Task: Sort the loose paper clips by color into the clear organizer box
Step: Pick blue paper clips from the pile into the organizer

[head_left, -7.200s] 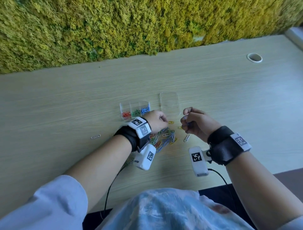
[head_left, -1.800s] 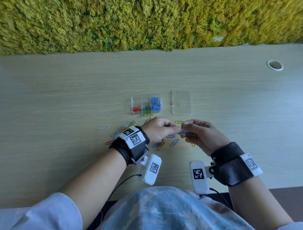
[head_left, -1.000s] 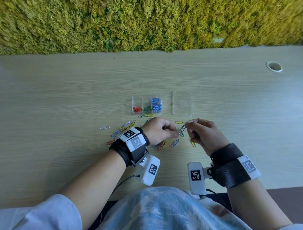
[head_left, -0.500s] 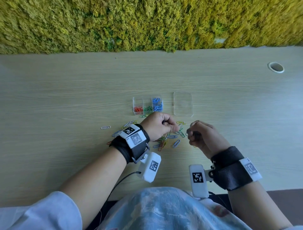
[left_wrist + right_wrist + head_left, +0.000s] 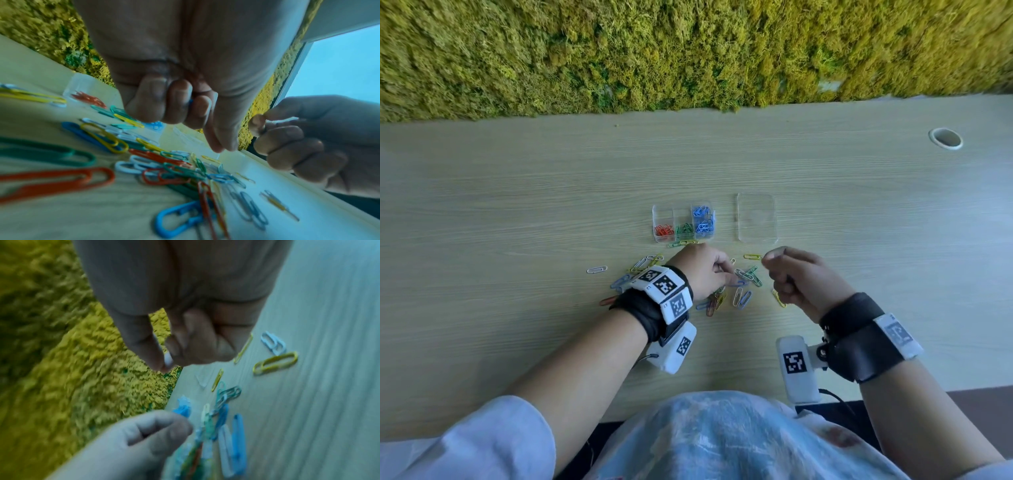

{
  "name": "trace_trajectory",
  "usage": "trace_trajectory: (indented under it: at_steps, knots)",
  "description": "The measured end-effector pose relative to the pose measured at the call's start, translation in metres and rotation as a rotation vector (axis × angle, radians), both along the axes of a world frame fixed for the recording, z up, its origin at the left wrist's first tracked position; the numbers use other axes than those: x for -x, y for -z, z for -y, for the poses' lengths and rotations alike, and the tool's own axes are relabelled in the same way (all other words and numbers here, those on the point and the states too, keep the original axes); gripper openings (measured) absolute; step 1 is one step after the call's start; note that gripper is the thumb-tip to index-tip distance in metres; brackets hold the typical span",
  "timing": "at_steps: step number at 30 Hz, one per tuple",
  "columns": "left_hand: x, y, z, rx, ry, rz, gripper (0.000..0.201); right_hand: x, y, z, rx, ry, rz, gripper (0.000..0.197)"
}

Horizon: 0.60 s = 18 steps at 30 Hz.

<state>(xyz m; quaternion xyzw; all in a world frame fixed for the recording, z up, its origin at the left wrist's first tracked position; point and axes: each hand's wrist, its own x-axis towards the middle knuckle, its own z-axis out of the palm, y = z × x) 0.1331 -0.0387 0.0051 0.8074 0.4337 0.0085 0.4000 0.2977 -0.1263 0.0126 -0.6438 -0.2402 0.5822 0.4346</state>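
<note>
Hands at work over a scatter of paper clips. Left hand [image 5: 703, 270] has its fingers curled, a fleck of blue showing between them in the left wrist view, apparently a held blue clip; its fingertips [image 5: 729, 274] reach down into the pile. Right hand [image 5: 799, 279] is lifted just beside it, fingers curled and thumb against forefinger; whether a clip is pinched there cannot be told. Loose paper clips [image 5: 743, 291] of blue, green, yellow, orange and white lie on the surface [image 5: 517, 212] between and beneath the hands, several overlapping. Clear organizer box [image 5: 683, 224] stands just beyond them, with orange, green and blue clips in separate compartments; its lid [image 5: 756, 217] lies apart to the right. Clips are likely light, stiff and smooth-coated, prone to interlock; each is best pinched across its flat loops and lifted free.
</note>
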Motion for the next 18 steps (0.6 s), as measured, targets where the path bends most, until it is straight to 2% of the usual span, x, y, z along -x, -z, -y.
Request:
trace_trajectory:
  at_steps: [4, 6, 10, 18]
  knots:
    - [-0.001, -0.001, -0.002, -0.108, 0.061, -0.139, 0.011, 0.004, -0.001, -0.003, 0.001, -0.521, 0.81, 0.009]
    - [-0.004, -0.002, -0.001, -0.153, 0.092, -0.192, 0.009, 0.012, 0.0, -0.002, 0.022, -0.686, 1.003, 0.009]
    - [-0.015, -0.007, 0.003, -0.258, 0.166, -0.278, 0.011, 0.021, 0.009, -0.003, 0.061, -0.752, 1.167, 0.01]
    - [-0.031, -0.006, 0.005, -0.302, 0.296, -0.424, 0.009, 0.024, 0.01, -0.002, 0.092, -0.778, 1.266, 0.015]
